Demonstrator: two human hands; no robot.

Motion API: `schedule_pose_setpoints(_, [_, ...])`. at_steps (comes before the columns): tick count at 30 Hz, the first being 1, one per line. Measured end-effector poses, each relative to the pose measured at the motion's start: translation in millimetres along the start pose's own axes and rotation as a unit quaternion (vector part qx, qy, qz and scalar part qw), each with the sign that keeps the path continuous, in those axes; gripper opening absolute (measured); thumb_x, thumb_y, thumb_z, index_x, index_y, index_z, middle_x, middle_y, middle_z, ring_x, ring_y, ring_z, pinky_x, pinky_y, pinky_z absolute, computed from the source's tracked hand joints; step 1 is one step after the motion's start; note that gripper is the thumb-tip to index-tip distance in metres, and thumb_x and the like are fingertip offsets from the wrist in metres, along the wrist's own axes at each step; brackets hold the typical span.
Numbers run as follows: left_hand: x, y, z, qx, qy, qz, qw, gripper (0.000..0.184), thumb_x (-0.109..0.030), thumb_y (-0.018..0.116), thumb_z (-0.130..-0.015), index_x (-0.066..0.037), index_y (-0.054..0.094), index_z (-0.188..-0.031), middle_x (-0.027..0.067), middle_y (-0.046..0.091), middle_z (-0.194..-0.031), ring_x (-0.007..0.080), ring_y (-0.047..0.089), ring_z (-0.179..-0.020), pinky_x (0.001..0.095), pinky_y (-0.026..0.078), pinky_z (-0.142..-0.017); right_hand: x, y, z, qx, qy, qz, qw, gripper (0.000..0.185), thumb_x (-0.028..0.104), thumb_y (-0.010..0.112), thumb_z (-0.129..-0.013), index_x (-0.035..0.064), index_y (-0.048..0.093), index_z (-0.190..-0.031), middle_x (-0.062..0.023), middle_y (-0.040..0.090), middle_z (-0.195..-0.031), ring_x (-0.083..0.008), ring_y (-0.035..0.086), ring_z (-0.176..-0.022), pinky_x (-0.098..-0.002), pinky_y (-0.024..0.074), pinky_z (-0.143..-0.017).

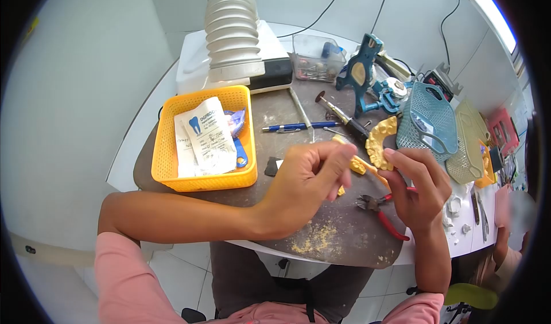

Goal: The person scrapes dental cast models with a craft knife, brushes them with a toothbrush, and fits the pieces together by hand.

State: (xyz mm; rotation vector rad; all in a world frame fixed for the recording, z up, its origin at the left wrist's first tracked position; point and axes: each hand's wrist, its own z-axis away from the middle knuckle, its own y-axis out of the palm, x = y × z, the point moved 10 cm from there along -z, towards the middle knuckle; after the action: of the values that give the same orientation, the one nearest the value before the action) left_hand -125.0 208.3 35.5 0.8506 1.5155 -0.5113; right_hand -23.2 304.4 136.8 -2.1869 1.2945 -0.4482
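My right hand (pixel 418 189) pinches the lower end of a yellow, horseshoe-shaped dental cast (pixel 377 142) between thumb and index finger. My left hand (pixel 310 177) is closed, fingers curled inward and thumb across them; what it grips, if anything, is hidden. Between the hands runs a thin yellow-orange strip (pixel 372 169), beside another yellow cast piece (pixel 357 166) partly covered by my left fingers. Red-handled pliers (pixel 370 202) lie below the strip, partly behind my right hand. Yellow crumbs (pixel 315 238) are scattered near the table's front edge.
A yellow basket (pixel 250 146) with paper packets stands at left. Behind are a blue pen (pixel 301 126), a dark-handled tool (pixel 350 120), a teal articulator (pixel 361 74), a blue basket (pixel 427 117) and a ribbed white hose (pixel 234 31). Another person's arm (pixel 503 243) shows at far right.
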Motion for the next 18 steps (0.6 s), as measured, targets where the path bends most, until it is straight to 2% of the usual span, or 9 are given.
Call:
schedule_pose_setpoints(1, [4.4, 1.7, 0.7, -0.008, -0.031, -0.005, 0.999, 0.018, -0.018, 0.061, -0.102, -0.001, 0.059, -0.107, 0.0027, 0.061, -0.088, 0.0048, 0.054, -0.066, 0.0198, 0.041, -0.053, 0.9, 1.3, 0.3, 0.003, 0.001, -0.005, 1.0, 0.032, 0.006, 0.085, -0.073, 0.0013, 0.073, -0.103, -0.01, 0.069, -0.083, -0.019, 0.064, -0.064, -0.0288, 0.0495, -0.053])
schedule_pose_setpoints(2, [-3.5, 1.9, 1.1, -0.03, 0.015, 0.032, 0.999, 0.022, -0.021, 0.058, -0.104, 0.0, 0.058, -0.111, 0.0038, 0.061, -0.092, 0.0053, 0.055, -0.068, 0.0202, 0.042, -0.053, 4.2, 0.9, 0.2, 0.004, -0.007, 0.005, 1.0, 0.033, 0.006, 0.085, -0.073, 0.0013, 0.073, -0.103, -0.01, 0.069, -0.083, -0.0192, 0.064, -0.064, -0.029, 0.0494, -0.053])
schedule_pose_setpoints(4, [-16.8, -2.1, 3.8, -0.06, 0.057, 0.038, 0.996, 0.038, -0.03, 0.048, -0.108, 0.002, 0.054, -0.129, 0.0072, 0.062, -0.107, 0.0084, 0.06, -0.079, 0.0226, 0.052, -0.062, 8.6, 0.1, 0.2, 0.004, -0.017, 0.017, 1.0, 0.034, 0.006, 0.085, -0.073, 0.0013, 0.072, -0.104, -0.0099, 0.069, -0.083, -0.0195, 0.064, -0.064, -0.0292, 0.0494, -0.053])
schedule_pose_setpoints(5, [-16.8, -4.1, 1.6, -0.058, 0.059, 0.039, 0.996, 0.038, -0.03, 0.048, -0.108, 0.002, 0.054, -0.129, 0.0072, 0.062, -0.107, 0.0084, 0.06, -0.079, 0.0226, 0.052, -0.062, 10.0, 0.1, 0.7, 0.002, -0.02, 0.009, 1.0, 0.034, 0.006, 0.085, -0.072, 0.0013, 0.073, -0.103, -0.0099, 0.069, -0.083, -0.0197, 0.064, -0.064, -0.0292, 0.0496, -0.053])
schedule_pose_setpoints(7, [-9.8, 2.8, -5.8, 0.005, 0.043, 0.119, 0.992, 0.044, -0.027, 0.047, -0.109, 0.001, 0.046, -0.143, 0.0095, 0.062, -0.116, 0.0115, 0.062, -0.089, 0.0256, 0.057, -0.075, 11.5, -0.7, 2.7, 0.002, -0.016, 0.007, 1.0, 0.034, 0.006, 0.085, -0.072, 0.0012, 0.073, -0.103, -0.0099, 0.068, -0.083, -0.02, 0.065, -0.064, -0.0291, 0.0499, -0.053])
schedule_pose_setpoints(8, [-7.7, 6.0, -6.6, 0.041, 0.038, 0.126, 0.99, 0.049, -0.027, 0.045, -0.109, -0.001, 0.039, -0.151, 0.0121, 0.062, -0.124, 0.0147, 0.064, -0.102, 0.0286, 0.057, -0.088, 12.5, 1.0, 3.0, 0.006, -0.021, -0.002, 1.0, 0.035, 0.007, 0.085, -0.071, 0.0012, 0.073, -0.103, -0.0097, 0.068, -0.083, -0.0202, 0.065, -0.065, -0.0291, 0.0504, -0.053])
schedule_pose_setpoints(9, [-7.6, 8.7, -6.7, 0.05, 0.033, 0.127, 0.99, 0.049, -0.027, 0.045, -0.109, -0.001, 0.039, -0.151, 0.0121, 0.062, -0.124, 0.0147, 0.064, -0.102, 0.0286, 0.057, -0.088, 13.2, 3.0, 3.1, 0.012, -0.023, -0.01, 1.0, 0.035, 0.007, 0.085, -0.071, 0.0012, 0.073, -0.103, -0.0095, 0.068, -0.083, -0.0204, 0.065, -0.065, -0.029, 0.0509, -0.054])
schedule_pose_setpoints(12, [-13.4, 11.1, -6.0, 0.065, 0.042, 0.113, 0.991, 0.049, -0.026, 0.045, -0.109, -0.002, 0.038, -0.151, 0.0149, 0.062, -0.132, 0.0194, 0.062, -0.12, 0.0328, 0.055, -0.098, 10.7, 7.8, 5.3, 0.023, -0.007, -0.018, 1.0, 0.035, 0.006, 0.085, -0.07, 0.0021, 0.074, -0.102, -0.0086, 0.068, -0.083, -0.0203, 0.067, -0.067, -0.0297, 0.0523, -0.055])
schedule_pose_setpoints(18, [-7.5, 8.5, -8.5, 0.05, 0.018, 0.13, 0.99, 0.048, -0.021, 0.052, -0.106, -0.001, 0.041, -0.149, 0.0129, 0.06, -0.134, 0.0186, 0.061, -0.12, 0.0355, 0.053, -0.101, 1.3, 17.7, 6.0, 0.059, -0.016, -0.04, 0.997, 0.035, 0.009, 0.083, -0.074, 0.0033, 0.072, -0.106, -0.0073, 0.069, -0.09, -0.0208, 0.067, -0.07, -0.0303, 0.0529, -0.056])
